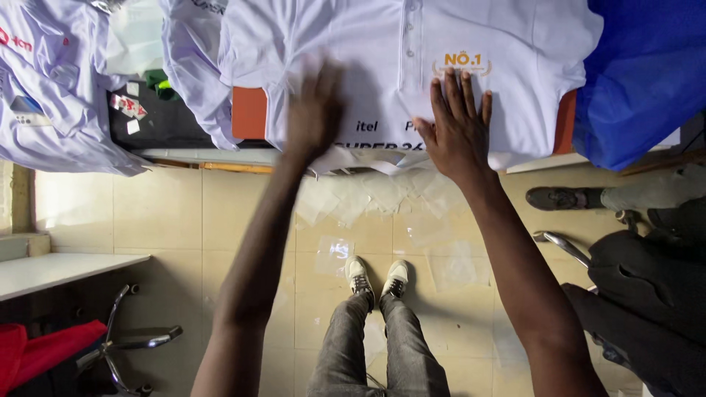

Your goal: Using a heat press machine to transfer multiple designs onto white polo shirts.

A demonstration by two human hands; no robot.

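Tiled beige floor (184,213) below, work surface along the far edge of the view, its near edge showing as a pale strip (191,156). Clear plastic sheets (382,195) litter the floor just under that edge, one more (334,254) nearer the person's shoes (379,278). White polo shirt (412,66) lies flat on the surface, front up, button placket running away from the viewer, orange-gold chest print right of the placket, dark lettering along the near hem. It sits over an orange pad (250,112) that shows at left and again as a sliver at right. Left hand (315,110) is open, palm down on the shirt left of the placket; motion-blurred, so finger detail is unclear. Right hand (460,125) is open, fingers spread and flat, pressing the shirt just below the chest print; fingertips almost touch it. Neither hand grips anything. A strip of white film or paper (368,163) hangs off the near edge between the two wrists. More white shirts (66,81) piled at far left, one (187,66) overlapping the polo's sleeve. Blue fabric (647,73) bunched at far right, touching the polo. Small cut labels (126,106) on a dark patch left of the pad. Another person's shoe (562,197) and dark trouser leg (647,294) at right. Chair base (125,342) and red cloth (44,353) near left, white tabletop (59,268) above them.
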